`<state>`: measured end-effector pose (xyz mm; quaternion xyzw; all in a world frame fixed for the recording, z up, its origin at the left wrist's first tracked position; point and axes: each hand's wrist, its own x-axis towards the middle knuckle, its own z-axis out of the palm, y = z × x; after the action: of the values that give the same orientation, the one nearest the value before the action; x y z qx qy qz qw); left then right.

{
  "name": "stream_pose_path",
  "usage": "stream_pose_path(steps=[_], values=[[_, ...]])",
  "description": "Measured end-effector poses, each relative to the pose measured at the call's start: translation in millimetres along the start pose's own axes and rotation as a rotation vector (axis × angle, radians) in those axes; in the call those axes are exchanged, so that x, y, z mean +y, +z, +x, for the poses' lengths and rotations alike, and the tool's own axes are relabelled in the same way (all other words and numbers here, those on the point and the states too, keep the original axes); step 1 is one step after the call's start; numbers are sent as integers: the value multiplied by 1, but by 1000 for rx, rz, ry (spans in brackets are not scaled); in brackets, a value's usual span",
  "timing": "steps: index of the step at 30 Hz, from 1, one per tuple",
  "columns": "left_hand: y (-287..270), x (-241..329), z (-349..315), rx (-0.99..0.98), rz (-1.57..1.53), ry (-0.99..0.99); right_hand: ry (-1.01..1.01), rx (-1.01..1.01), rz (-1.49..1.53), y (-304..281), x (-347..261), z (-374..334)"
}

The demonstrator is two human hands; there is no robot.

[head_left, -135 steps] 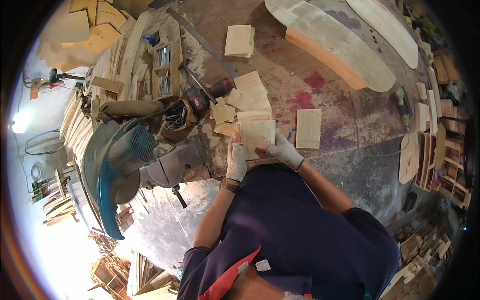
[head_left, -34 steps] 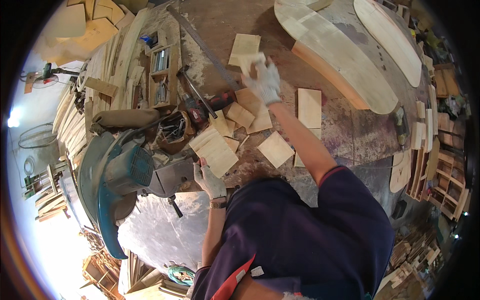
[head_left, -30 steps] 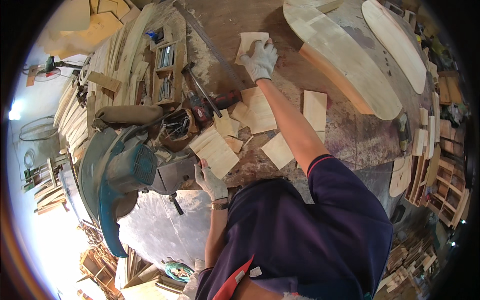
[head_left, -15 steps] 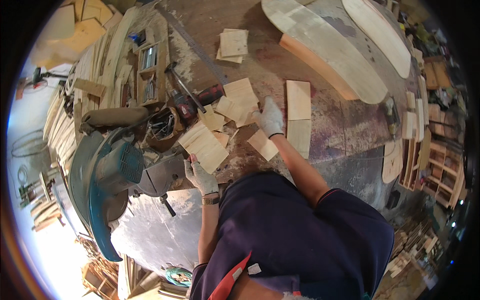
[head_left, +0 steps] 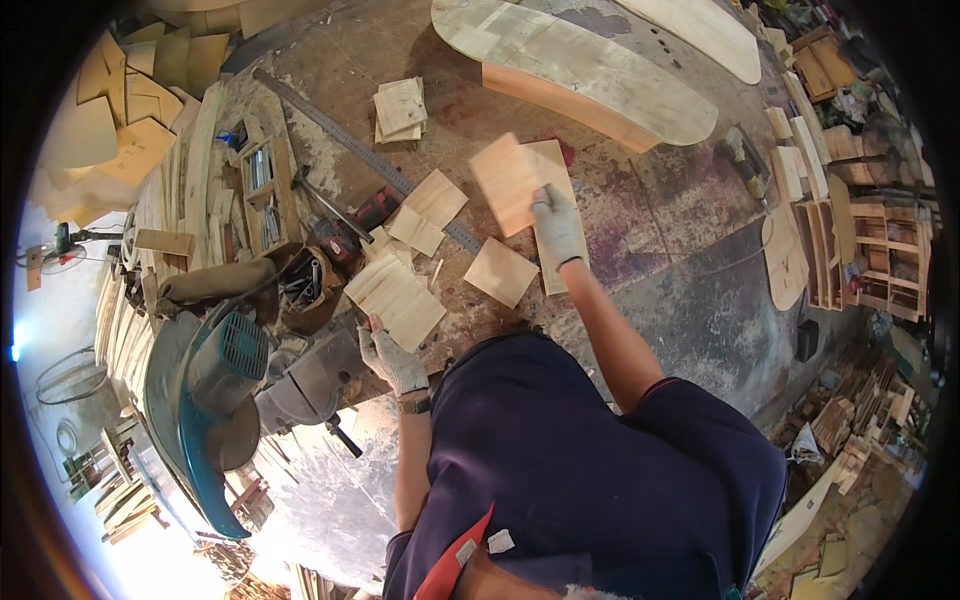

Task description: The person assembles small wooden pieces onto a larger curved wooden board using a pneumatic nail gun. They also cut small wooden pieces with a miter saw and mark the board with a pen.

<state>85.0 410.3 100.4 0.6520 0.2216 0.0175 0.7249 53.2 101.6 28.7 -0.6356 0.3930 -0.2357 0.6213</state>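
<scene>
My right hand (head_left: 560, 230), in a pale work glove, grips a rectangular wooden board (head_left: 503, 185) by its right edge. That board is tilted and slightly blurred, over another light board (head_left: 556, 170) on the worktable. My left hand (head_left: 395, 362), gloved too and with a watch at the wrist, holds a larger square wooden board (head_left: 396, 302) by its near left edge, thumb on the edge; its other fingers are partly hidden. Between the hands lies a small square wooden piece (head_left: 501, 272). Other small wooden pieces (head_left: 417, 229) lie beyond the left-hand board.
A teal miter saw (head_left: 215, 385) stands at the left. Near it are a tool pouch (head_left: 310, 280), a red-black drill (head_left: 340, 240), a hammer (head_left: 325, 197) and a long metal ruler (head_left: 330, 125). A stack of squares (head_left: 400, 110) and a curved wooden panel (head_left: 590, 70) lie farther back.
My right hand has lifted a board from the pile in the middle and carried it right, over the longer light boards. The view has shifted; my left hand keeps its board.
</scene>
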Motion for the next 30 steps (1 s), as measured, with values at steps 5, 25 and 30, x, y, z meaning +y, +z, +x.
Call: stream_pose_path(steps=[5,25,30], values=[[-7,-3,-1,-34,-8,27,136,84,0,-57,26,32],[-15,-1,1,-72,-96,-20,374,-59,-1033,-11,-17,83],[-10,-8,4,-52,-104,-35,33,-222,-652,-7,-24,77]])
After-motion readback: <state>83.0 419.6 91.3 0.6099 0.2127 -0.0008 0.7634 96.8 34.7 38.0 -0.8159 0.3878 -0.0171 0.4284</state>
